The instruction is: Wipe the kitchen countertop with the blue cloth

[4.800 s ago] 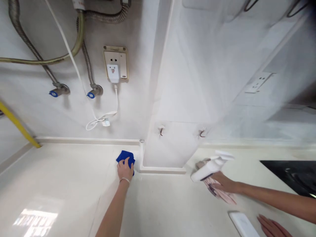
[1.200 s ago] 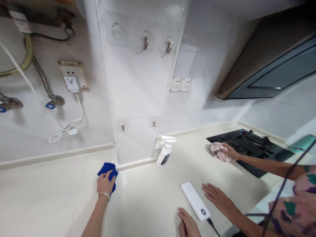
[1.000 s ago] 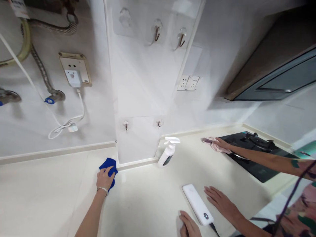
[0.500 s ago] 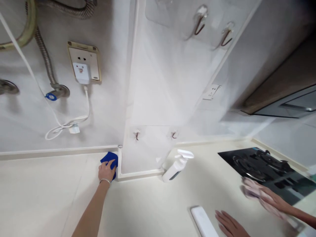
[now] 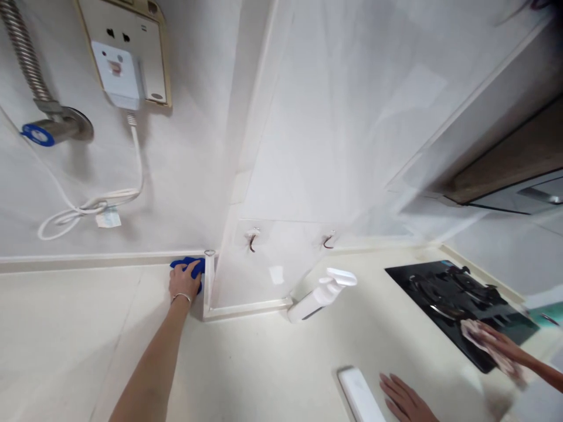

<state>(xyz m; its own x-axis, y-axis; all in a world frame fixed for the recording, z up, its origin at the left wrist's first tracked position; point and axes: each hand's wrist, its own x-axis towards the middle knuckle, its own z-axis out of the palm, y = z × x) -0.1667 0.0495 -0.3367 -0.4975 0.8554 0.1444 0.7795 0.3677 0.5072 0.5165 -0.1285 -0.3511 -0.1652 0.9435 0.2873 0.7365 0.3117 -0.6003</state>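
Note:
A dark blue cloth (image 5: 199, 268) is pressed under the bent fingers of my left hand (image 5: 183, 282), which wears a bracelet at the wrist. The cloth sits where the pale countertop (image 5: 74, 328) meets the raised wall strip (image 5: 105, 259), just left of the jutting wall's corner. A small ring (image 5: 210, 253) lies on top of that corner. My right hand is out of view. Right of the corner, a white spray bottle (image 5: 314, 300) stands on the countertop.
Another person's hand (image 5: 407, 398) rests flat beside a long white object (image 5: 361, 394). That person's other hand (image 5: 501, 340) holds a pinkish cloth (image 5: 472, 334) on the black gas stove (image 5: 422, 293). On the wall are a plug (image 5: 118, 73), its looped cable (image 5: 94, 205) and a valve (image 5: 57, 130).
The view has moved closer to the wall. My left hand and the blue cloth have shifted up against the wall strip. The other person's pinkish cloth has moved right on the stove.

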